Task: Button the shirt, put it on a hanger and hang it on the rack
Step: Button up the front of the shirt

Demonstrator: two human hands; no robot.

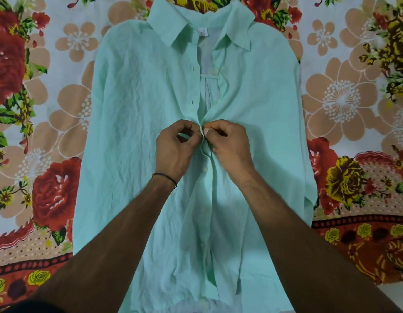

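Note:
A mint green shirt [141, 114] lies flat, front up, on a floral bedsheet, its collar at the far end. The placket gapes open from the collar down to the middle, and below my hands the two front edges lie together with small buttons showing. My left hand [175, 147] pinches the left front edge at mid-chest. Directly beside it, my right hand [230, 145] pinches the right front edge, so the fingertips of both hands meet at the placket. The button between them is hidden by my fingers. No hanger or rack is in view.
The floral bedsheet [37, 123] with red roses and beige flowers spreads out on every side of the shirt. A thin dark band [165, 176] circles my left wrist. At the bottom right corner a strip of pale floor [395, 294] shows past the sheet's edge.

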